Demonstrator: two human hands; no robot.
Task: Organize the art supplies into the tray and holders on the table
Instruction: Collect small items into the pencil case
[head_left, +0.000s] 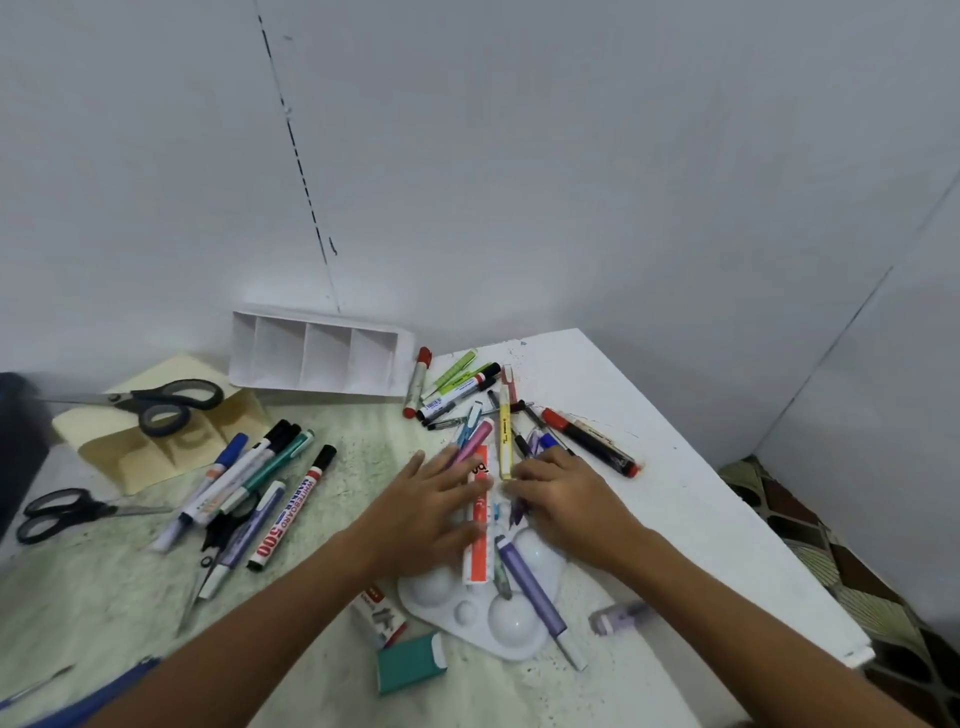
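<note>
Both hands lie flat over the pile of pens at mid-counter (675, 467). Left hand (426, 501): fingers straight and spread, pressing on the pink marker (475, 441) and the orange ruler (478, 540), gripping nothing. Right hand (563, 499): fingers extended onto the pens beside the yellow highlighter (505, 441), also gripping nothing that I can see. Risk, as I judge it: the pens lie crossed on the white paint palette (498, 623), whose wells give uneven footing, so a sweep or gather from here could roll loose pens toward the counter's right edge, where the red-and-black marker (589, 441) already lies near the drop. The purple pen (530, 587) lies across the palette and could catch. Destinations: the white divided tray (317, 358) stands at the back, beyond the left hand and apart from it, all compartments unfilled; the cream paper holder (130, 447) lies far left with scissors (150, 402) on it. A second group of markers (249, 483) waits left of the left hand, untouched.
</note>
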